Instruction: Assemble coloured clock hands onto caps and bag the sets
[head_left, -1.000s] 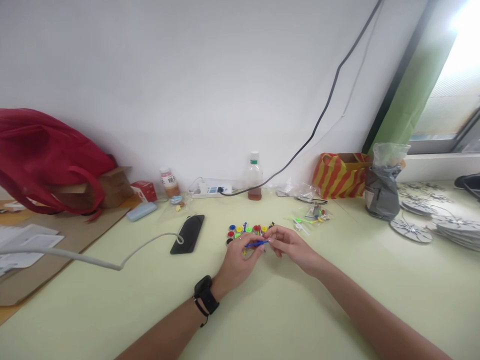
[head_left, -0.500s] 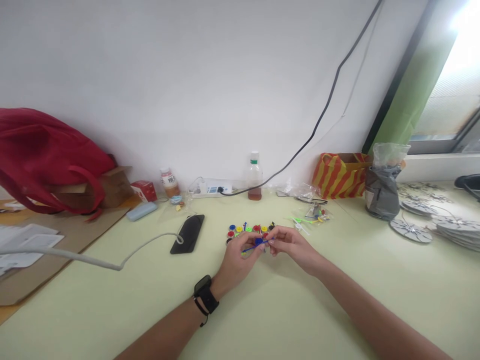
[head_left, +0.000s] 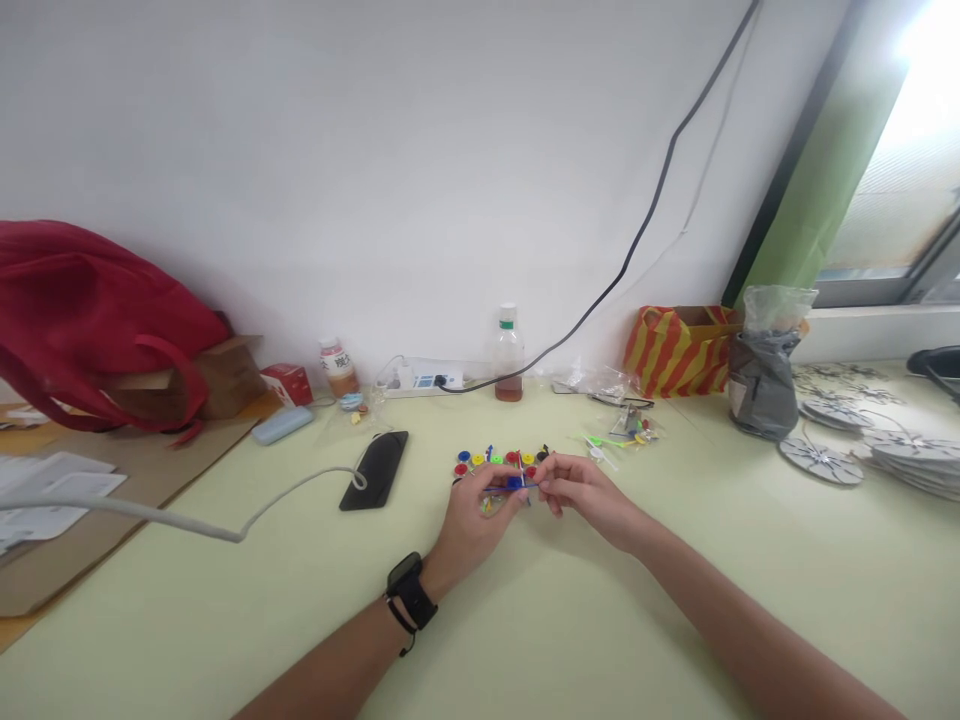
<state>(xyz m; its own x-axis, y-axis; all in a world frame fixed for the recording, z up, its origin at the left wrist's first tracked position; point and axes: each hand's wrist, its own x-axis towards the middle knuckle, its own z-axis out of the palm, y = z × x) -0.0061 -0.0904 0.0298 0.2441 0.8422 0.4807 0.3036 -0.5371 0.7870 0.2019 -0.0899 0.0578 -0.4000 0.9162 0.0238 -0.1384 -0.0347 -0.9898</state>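
Observation:
Between my fingertips is a small blue piece (head_left: 515, 482) with a thin blue rod running through or along it. My left hand (head_left: 480, 515) pinches the blue piece between thumb and fingers, and a watch is on that wrist. With its fingertips closed, my right hand (head_left: 581, 492) grips the right end of the thin blue rod (head_left: 534, 486). Just beyond the hands lie several small round coloured pieces, among them a blue disc (head_left: 464, 456) and a yellow disc (head_left: 529, 458). Some small pieces are partly hidden by my left hand.
A black phone (head_left: 375, 470) with a grey cable lies to the left. At the wall stand a bottle (head_left: 508, 355), a power strip (head_left: 427, 380) and a striped bag (head_left: 675, 350). Small plastic parts (head_left: 611, 440) lie right of the hands; stacked grey discs (head_left: 919, 465) sit far right.
The blue rod has turned from a slant to nearly level between my fingers. Both hands stay in almost the same place.

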